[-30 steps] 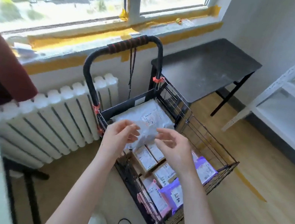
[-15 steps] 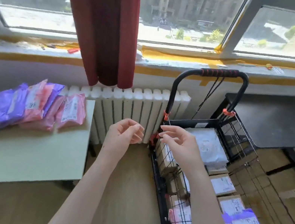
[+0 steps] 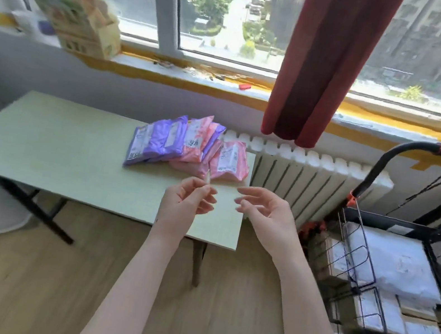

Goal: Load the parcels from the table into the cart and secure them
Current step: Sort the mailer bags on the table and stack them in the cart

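a: where's the room to move?

b: the table (image 3: 53, 155) is bare left of the heap and along its near edge. its right edge runs just beside the radiator (image 3: 314, 177). wood floor (image 3: 17, 278) lies open below, and between the table's near right corner and the cart (image 3: 370, 178).

a: and the parcels?

b: the purple and pink parcels (image 3: 184, 146) lean on each other at the table's far right corner, the last pink one near the right edge. a red curtain (image 3: 319, 66) hangs above the radiator, clear of the heap. the cart stands at the right with its wire side facing the person, and the white bag and labelled boxes (image 3: 390, 264) are already inside.

a: the hands?

b: both are raised over the table's near right corner, in front of the heap and touching no parcel. the left hand (image 3: 183, 204) is palm-in with its fingers curled, thumb meeting forefinger. a pale sliver shows at the tips, but i can't tell whether it pinches that. the right hand (image 3: 266, 216) is spread loosely and holds nothing, with a small gap between the two.
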`<action>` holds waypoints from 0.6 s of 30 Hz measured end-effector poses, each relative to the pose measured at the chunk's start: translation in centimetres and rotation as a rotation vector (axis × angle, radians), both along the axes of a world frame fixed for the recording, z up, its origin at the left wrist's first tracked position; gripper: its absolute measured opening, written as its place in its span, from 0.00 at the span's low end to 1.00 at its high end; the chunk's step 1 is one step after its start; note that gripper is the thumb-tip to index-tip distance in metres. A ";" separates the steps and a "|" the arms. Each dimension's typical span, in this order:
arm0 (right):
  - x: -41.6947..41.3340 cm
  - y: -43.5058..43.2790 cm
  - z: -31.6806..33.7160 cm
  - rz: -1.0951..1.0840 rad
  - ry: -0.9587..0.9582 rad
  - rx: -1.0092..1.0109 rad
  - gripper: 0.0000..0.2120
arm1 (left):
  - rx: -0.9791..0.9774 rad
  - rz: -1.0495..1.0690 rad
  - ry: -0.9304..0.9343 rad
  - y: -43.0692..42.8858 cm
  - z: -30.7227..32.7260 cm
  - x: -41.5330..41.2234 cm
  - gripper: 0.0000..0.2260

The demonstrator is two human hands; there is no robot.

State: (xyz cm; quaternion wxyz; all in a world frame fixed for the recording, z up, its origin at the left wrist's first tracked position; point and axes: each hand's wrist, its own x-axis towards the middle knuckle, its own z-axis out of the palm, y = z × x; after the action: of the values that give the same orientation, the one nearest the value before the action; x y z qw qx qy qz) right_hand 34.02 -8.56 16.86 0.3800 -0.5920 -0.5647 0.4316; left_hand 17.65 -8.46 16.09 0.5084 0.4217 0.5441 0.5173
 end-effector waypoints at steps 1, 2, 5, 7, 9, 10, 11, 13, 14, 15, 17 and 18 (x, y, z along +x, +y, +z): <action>-1.5 -0.1 0.2 0.018 0.003 0.000 0.08 | 0.002 0.026 -0.007 -0.4 0.1 -1.4 0.10; -2.9 -0.1 0.3 0.037 0.004 -0.001 0.08 | 0.006 0.055 -0.014 -0.8 0.1 -2.8 0.11; -6.5 -0.2 0.5 0.100 0.017 -0.009 0.08 | 0.021 0.156 -0.037 -1.9 0.4 -6.4 0.11; -8.6 -0.1 0.7 0.139 0.025 -0.006 0.09 | 0.027 0.213 -0.050 -2.5 0.3 -8.6 0.11; -10.5 0.1 0.7 0.176 0.029 0.000 0.09 | 0.025 0.258 -0.067 -2.9 0.2 -10.6 0.10; -11.3 0.3 0.7 0.196 0.031 0.000 0.09 | 0.022 0.280 -0.080 -3.0 0.1 -11.5 0.10; -12.2 0.5 0.7 0.215 0.032 -0.004 0.09 | 0.019 0.304 -0.092 -3.1 0.0 -12.4 0.10; -13.7 1.2 0.4 0.249 0.026 -0.012 0.09 | 0.018 0.349 -0.115 -3.1 -0.2 -14.0 0.10; -14.4 1.5 0.2 0.263 0.022 -0.015 0.09 | 0.016 0.369 -0.125 -3.0 -0.4 -14.8 0.10; -15.1 2.0 0.0 0.277 0.020 -0.018 0.09 | 0.012 0.389 -0.134 -2.9 -0.6 -15.5 0.11; -16.6 3.1 -0.4 0.299 0.020 -0.032 0.09 | 0.002 0.426 -0.142 -2.6 -1.0 -16.9 0.11; -17.3 3.7 -0.6 0.310 0.018 -0.039 0.09 | -0.002 0.438 -0.141 -2.3 -1.2 -17.6 0.11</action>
State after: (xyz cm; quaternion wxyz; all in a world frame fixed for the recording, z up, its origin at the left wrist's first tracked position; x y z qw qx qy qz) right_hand 16.68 -4.86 16.23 0.3026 -0.5011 -0.6374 0.5011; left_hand 0.05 -10.81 14.92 0.4210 0.2560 0.5863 0.6430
